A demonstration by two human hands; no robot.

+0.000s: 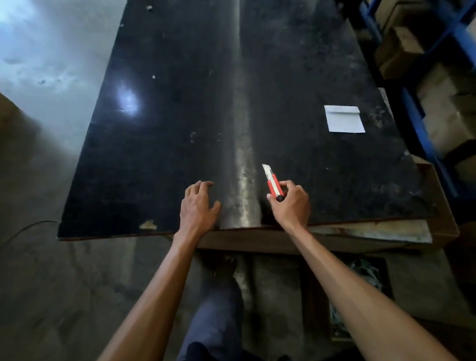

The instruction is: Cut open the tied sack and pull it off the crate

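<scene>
Right hand (290, 203) grips red utility knife (274, 183), blade extended; left hand (198, 206) rests open-palmed, holding nothing, on black tabletop (180, 108).

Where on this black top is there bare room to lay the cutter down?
Nearly the whole black top is bare: the wide left half beyond the left hand, and the stretch between the cutter in the right hand and the white paper. Only the near edge is crowded, by both hands. Small specks dot the far left.

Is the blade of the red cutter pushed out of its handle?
Yes, the pale blade sticks out of the red cutter, which the right hand grips above the black table.
</scene>
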